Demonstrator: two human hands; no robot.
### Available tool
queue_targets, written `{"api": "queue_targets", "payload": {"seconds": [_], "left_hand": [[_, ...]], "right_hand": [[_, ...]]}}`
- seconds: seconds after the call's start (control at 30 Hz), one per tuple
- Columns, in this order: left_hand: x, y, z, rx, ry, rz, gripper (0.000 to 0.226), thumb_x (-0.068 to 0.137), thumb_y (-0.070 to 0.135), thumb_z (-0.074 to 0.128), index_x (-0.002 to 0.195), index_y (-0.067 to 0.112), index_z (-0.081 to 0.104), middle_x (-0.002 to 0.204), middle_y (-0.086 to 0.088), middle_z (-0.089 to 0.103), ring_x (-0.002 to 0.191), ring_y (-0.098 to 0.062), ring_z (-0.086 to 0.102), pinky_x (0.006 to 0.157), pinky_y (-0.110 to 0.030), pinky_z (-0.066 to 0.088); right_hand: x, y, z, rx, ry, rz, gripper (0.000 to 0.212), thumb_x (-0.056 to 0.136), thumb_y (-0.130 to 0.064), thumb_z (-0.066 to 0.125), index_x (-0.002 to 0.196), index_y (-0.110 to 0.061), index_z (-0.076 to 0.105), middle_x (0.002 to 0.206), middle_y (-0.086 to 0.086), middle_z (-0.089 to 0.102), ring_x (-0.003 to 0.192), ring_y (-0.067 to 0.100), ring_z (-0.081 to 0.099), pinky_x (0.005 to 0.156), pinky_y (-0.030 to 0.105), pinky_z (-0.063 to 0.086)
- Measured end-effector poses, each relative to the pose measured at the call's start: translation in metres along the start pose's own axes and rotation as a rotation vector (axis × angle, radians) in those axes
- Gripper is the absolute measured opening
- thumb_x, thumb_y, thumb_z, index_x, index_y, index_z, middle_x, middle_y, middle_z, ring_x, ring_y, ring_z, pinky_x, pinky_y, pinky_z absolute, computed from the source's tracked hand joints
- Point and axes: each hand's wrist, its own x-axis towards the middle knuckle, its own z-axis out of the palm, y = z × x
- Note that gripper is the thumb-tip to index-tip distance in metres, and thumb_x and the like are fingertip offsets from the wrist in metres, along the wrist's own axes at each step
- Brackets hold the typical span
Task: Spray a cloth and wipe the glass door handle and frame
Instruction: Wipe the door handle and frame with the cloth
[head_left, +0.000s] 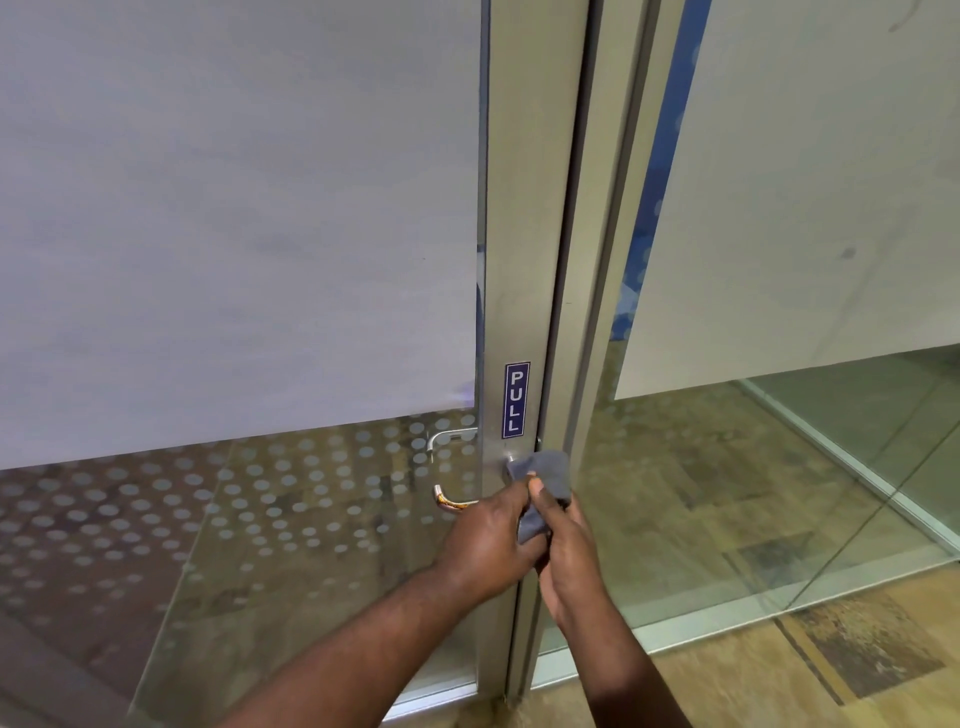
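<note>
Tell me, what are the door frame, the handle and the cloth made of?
Door frame: probably brushed aluminium, matt grey with a soft sheen. Handle: polished metal, since it gives bright reflections. Cloth: soft grey fabric, maybe microfibre; it folds loosely between both hands.

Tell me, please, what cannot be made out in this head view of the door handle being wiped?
- Near-side handle: hidden by the grey cloth and both hands, left hand and right hand.
- Spray bottle: none in view.
- Whether the cloth is damp: cannot tell.
- Handle behind the glass: partly blurred by the dotted film.
- Door frame: its top is cut off by the upper edge.
</note>
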Motion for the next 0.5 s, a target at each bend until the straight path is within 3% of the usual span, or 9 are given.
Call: {"api": "queue_targets", "payload": {"seconds": [0.1,0.2,0.27,0.33,0.4,0.5], "left_hand": [[0.002,-0.001,-0.008,-0.050,-0.150,0.038,0.030,0.081,0.033,0.069,0.107,0.025,0.058,0.095,0.008,0.069,0.082,-0.009,0.063,0.070,-0.028,0.046],[0.007,-0.013,-0.023,-0.034,-0.209,0.092,0.042,0.085,0.039,0.062,0.126,0.030,0.060,0.130,0.010,0.067,0.114,-0.009,0.064,0.095,-0.027,0.051],[0.016,-0.023,-0.038,-0.004,-0.032,0.114,0.048,0.090,0.038,0.054,0.137,0.028,0.058,0.145,0.010,0.059,0.131,-0.010,0.057,0.107,-0.031,0.048],[0.032,-0.028,-0.059,0.101,0.188,0.259,0.047,0.093,0.030,0.051,0.138,0.016,0.060,0.150,0.001,0.056,0.140,-0.015,0.051,0.113,-0.039,0.045],[0.053,-0.030,-0.082,0.233,0.301,0.443,0.040,0.093,0.018,0.054,0.130,0.006,0.064,0.152,-0.009,0.053,0.146,-0.021,0.044,0.120,-0.042,0.037],[0.080,-0.025,-0.118,0.403,0.322,0.624,0.038,0.089,0.007,0.061,0.127,0.002,0.064,0.156,-0.016,0.046,0.151,-0.028,0.036,0.123,-0.049,0.031]], "right_hand": [[0.009,0.002,-0.001,0.079,0.139,0.010,0.042,0.088,-0.019,0.075,0.122,0.003,0.067,0.101,0.020,0.074,0.088,0.031,0.071,0.072,0.034,0.060],[0.019,0.006,-0.007,0.009,0.271,-0.027,0.018,0.092,-0.012,0.071,0.104,0.001,0.072,0.095,0.022,0.074,0.086,0.036,0.069,0.070,0.037,0.059],[0.027,0.009,-0.013,-0.205,0.380,-0.118,0.013,0.087,-0.020,0.078,0.095,-0.010,0.073,0.093,0.015,0.078,0.090,0.038,0.074,0.082,0.047,0.059],[0.029,0.006,-0.013,-0.434,0.413,-0.236,0.027,0.083,-0.037,0.080,0.101,-0.018,0.072,0.100,0.009,0.075,0.096,0.028,0.072,0.092,0.048,0.057],[0.031,0.002,-0.013,-0.600,0.413,-0.279,0.045,0.085,-0.047,0.076,0.120,-0.020,0.068,0.121,0.009,0.064,0.102,0.019,0.065,0.096,0.040,0.052],[0.034,-0.004,-0.004,-0.733,0.432,-0.256,0.049,0.097,-0.035,0.065,0.140,-0.011,0.056,0.138,0.008,0.045,0.105,0.022,0.057,0.089,0.029,0.040]]}}
